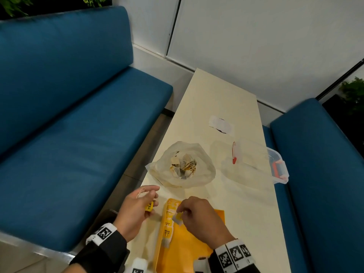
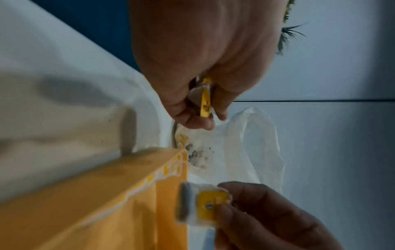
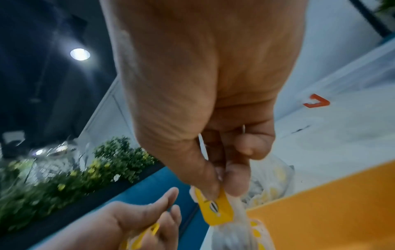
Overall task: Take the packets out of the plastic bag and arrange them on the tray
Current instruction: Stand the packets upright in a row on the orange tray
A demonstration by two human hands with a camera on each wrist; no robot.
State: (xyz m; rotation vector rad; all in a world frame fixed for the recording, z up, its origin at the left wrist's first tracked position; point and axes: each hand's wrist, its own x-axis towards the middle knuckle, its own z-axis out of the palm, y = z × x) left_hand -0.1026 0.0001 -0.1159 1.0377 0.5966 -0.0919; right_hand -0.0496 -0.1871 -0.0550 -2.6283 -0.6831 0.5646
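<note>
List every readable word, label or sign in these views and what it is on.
"TEA": yellow tag held in the left hand; in the left wrist view it reads only partly.
"RELAX": packet in the row along the tray's left edge.
Tag pinched by the right hand: a round emblem, no legible words.
Wristbands: square coded markers, no words.
Other packet print: too blurred.

Dim, blurred wrist views (wide-angle warp)

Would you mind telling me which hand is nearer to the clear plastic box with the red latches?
Right. The right hand is over the yellow tray, on the side of the clear plastic box; the left hand is further off, at the table's opposite edge.
</note>
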